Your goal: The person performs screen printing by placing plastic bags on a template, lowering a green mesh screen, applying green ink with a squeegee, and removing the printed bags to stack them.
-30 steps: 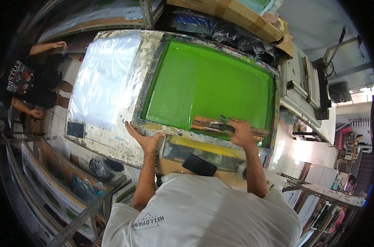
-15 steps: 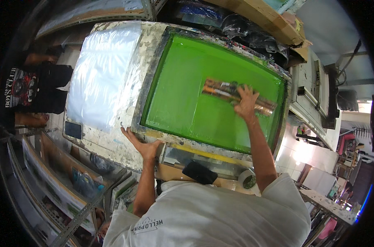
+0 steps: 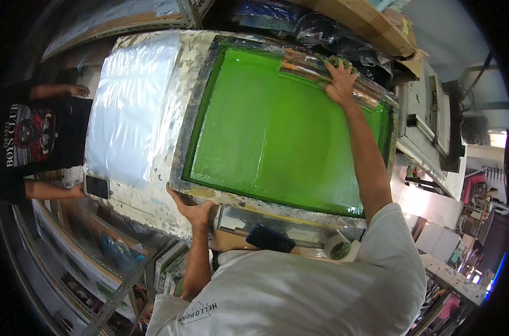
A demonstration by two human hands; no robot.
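Note:
A large screen printing frame (image 3: pixel 182 162) with a green mesh (image 3: pixel 237 120) lies on the paint-stained table. My right hand (image 3: pixel 342 84) is closed over a long wooden squeegee (image 3: pixel 302 60), which rests along the far inside edge of the frame. My left hand (image 3: pixel 195 211) grips the frame's near left corner, its thumb along the near side and its fingertips tucked out of sight under the edge. Left of the frame, a stack of clear plastic sheets (image 3: pixel 131 106) covers part of the table (image 3: pixel 136 196).
A person in a black printed shirt (image 3: pixel 44 131) stands at the table's left end, both hands near its edge. A dark phone (image 3: pixel 97 187) lies at the near left corner. Close to my body are another dark phone (image 3: pixel 270 239) and a tape roll (image 3: pixel 337 246). Cardboard (image 3: pixel 366 25) overhangs the far side.
My right hand has pushed the squeegee from mid-mesh to the far edge. My left hand has closed round the frame's corner. The other person has come nearer the table.

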